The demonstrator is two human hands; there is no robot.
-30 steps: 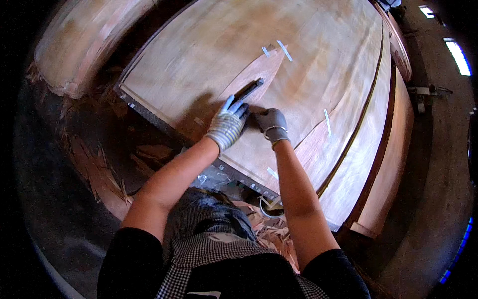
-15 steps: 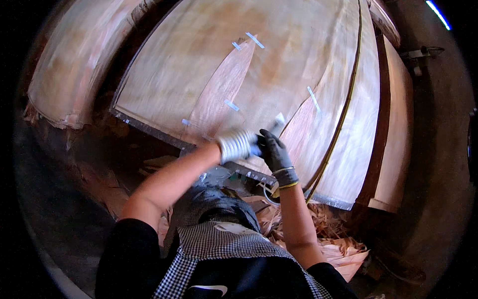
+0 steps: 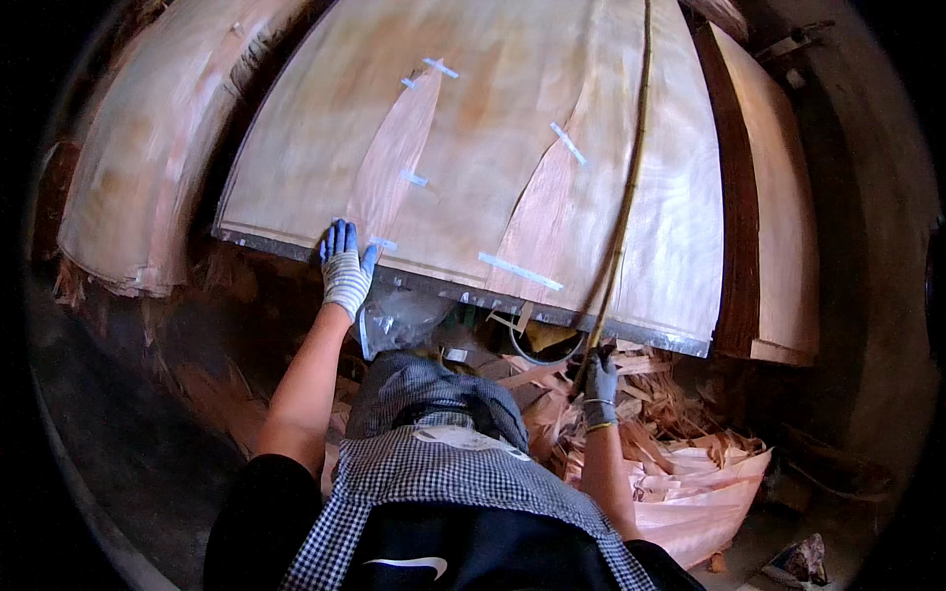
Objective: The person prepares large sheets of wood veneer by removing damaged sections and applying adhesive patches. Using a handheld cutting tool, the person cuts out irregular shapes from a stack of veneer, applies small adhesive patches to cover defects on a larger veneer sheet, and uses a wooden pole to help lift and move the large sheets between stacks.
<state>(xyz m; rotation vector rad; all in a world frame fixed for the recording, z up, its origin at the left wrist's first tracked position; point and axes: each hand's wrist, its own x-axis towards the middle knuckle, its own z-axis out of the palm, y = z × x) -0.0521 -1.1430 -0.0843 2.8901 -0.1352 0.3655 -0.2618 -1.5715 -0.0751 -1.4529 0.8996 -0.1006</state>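
A large veneer sheet lies before me with two pinkish tapered patches, the left patch and the right patch. Pale tape strips cross their edges, among them a long tape strip near the bottom of the right patch. My left hand, in a striped glove with blue fingers, rests flat on the sheet's near edge beside the left patch, fingers spread. My right hand, in a grey glove, is closed round the near end of a long thin pole that runs lengthwise across the sheet.
Another veneer stack stands to the left, and a further stack to the right. Below the near edge are a clear plastic bag, a round container and a heap of veneer scraps.
My hands have parted: the left has come down flat on the sheet's edge, the right has moved to the pole. A long tape strip now shows on the lower right patch.
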